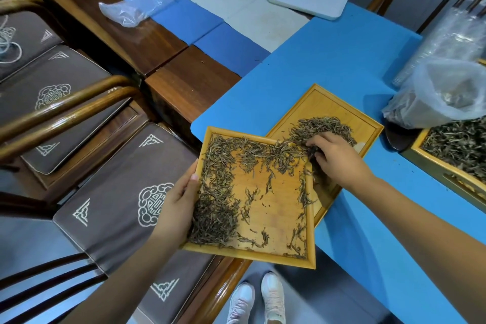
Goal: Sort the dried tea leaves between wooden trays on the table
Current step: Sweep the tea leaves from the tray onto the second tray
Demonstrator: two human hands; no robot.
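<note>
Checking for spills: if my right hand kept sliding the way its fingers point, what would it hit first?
Probably the tea leaves in the top corner of the held tray; the right hand points left along them.

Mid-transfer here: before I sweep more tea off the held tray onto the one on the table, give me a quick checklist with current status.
1. Left hand grips the held tray by its left edge: ok.
2. Held tray's far corner overlaps the lower tray, so swept leaves land inside: ok.
3. Right hand at that corner, fingers in the tea leaves: ok.
4. Lower tray fully on the blue table: ok.
5. Held tray mostly overhangs the table edge above the seat cushions; spill risk: not ok.
6. Whether the right hand is pinching leaves or just raking: cannot tell.
</note>
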